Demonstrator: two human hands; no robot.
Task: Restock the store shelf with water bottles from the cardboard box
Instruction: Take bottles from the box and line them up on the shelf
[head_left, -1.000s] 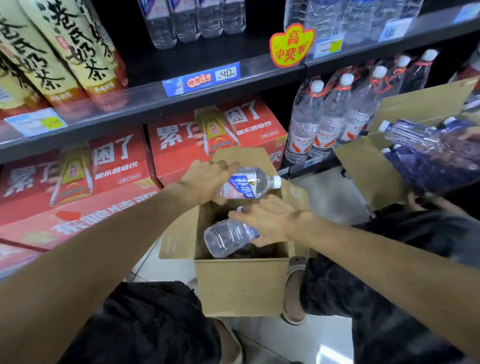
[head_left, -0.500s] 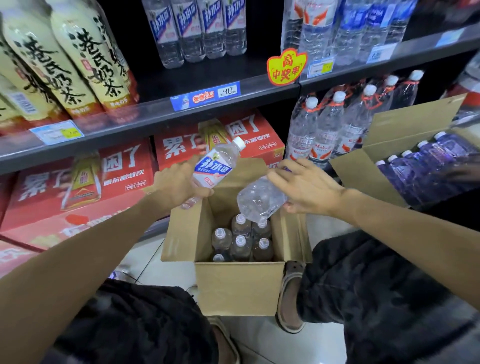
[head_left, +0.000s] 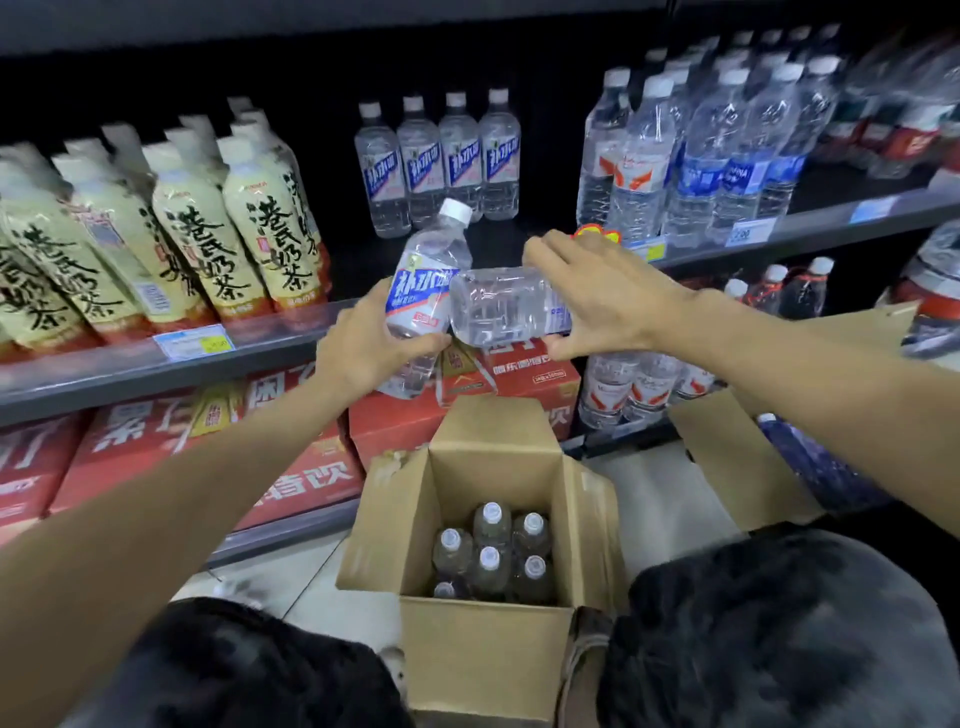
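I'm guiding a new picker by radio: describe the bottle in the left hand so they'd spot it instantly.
Start at the open cardboard box on the floor, then look straight above it, before the shelf edge. The left hand grips a clear bottle nearly upright, white cap up, blue-and-white label facing you; the right hand's bottle lies sideways.

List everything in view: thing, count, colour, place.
held bottles: two, clear, one per hand, before the shelf
shelf bottles: four in front, clear with blue labels, on the shelf
box: one, brown, on the floor, open
boxed bottles: six caps showing, clear, in the box
milk tea: many, cream, shelf left
red cartons: several, under the shelf
left hand: grips the tilted bottle
right hand: holds the sideways bottle
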